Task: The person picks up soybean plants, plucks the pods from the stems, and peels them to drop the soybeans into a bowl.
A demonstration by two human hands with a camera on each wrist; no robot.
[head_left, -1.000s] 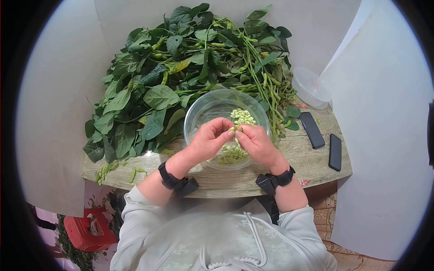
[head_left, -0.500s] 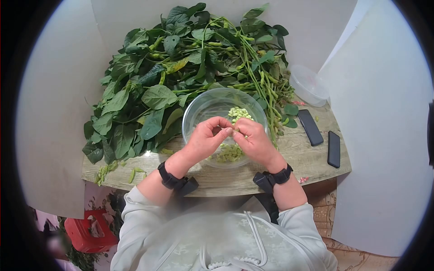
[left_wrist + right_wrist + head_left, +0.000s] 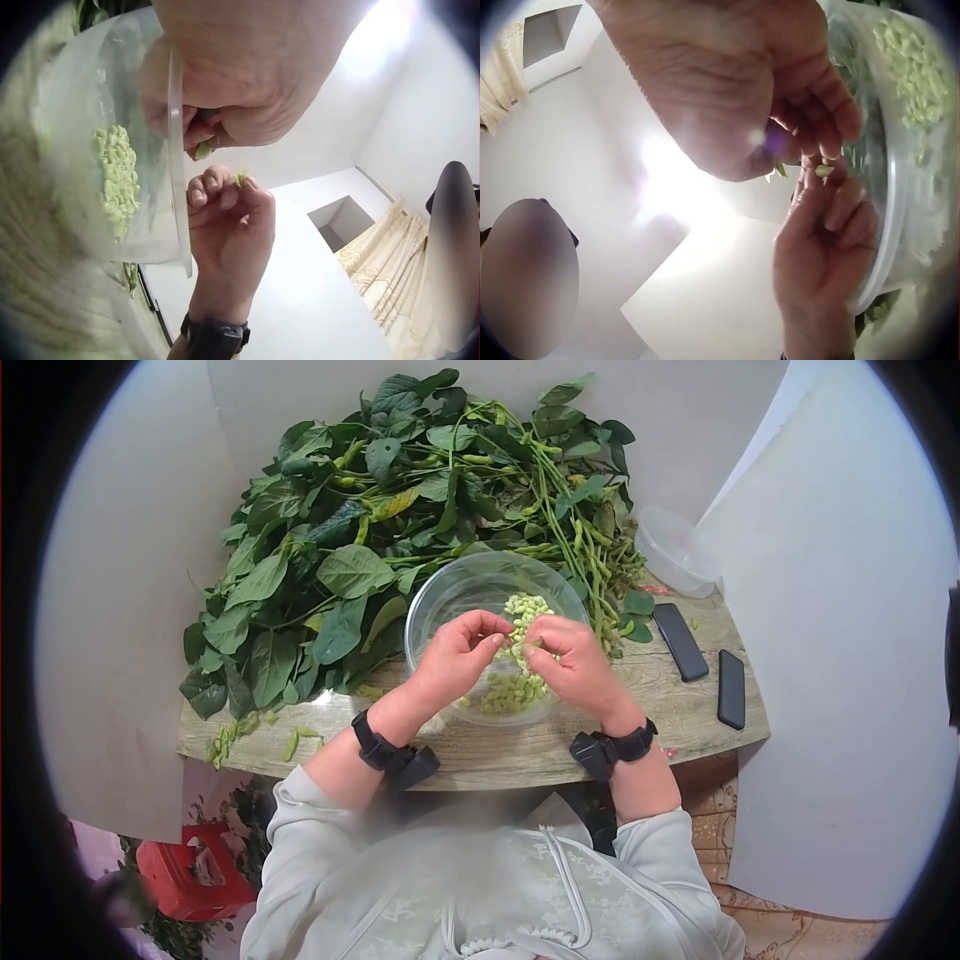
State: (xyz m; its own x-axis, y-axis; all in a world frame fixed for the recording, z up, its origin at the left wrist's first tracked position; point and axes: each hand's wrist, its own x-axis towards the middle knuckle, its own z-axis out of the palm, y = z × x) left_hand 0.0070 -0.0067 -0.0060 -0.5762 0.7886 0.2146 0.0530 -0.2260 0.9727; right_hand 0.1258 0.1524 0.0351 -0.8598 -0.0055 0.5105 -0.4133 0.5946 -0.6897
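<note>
My left hand (image 3: pixel 455 653) and right hand (image 3: pixel 572 665) are held a little apart above a clear plastic bowl (image 3: pixel 425 600). In the left wrist view, a green soybean (image 3: pixel 203 150) shows between the left thumb and fingers. The right thumb and forefinger pinch a small piece of green pod (image 3: pixel 240 180), seen also in the right wrist view as a pod (image 3: pixel 781 169) sticking out past the thumb. Beneath the hands, a heap of shelled pale green beans (image 3: pixel 116 180) lies inside the bowl.
A large pile of leafy soybean plants (image 3: pixel 355 572) covers the back of the wooden table (image 3: pixel 640 710). Two black phones (image 3: pixel 731 690) and a clear container (image 3: pixel 677 555) lie at the right. Loose pods (image 3: pixel 228 740) are at the left edge; a red stool (image 3: pixel 190 875) stands below.
The hands, whose fingertips met over the bowl, have drawn slightly apart. The right hand has moved a little to the right with the pod piece.
</note>
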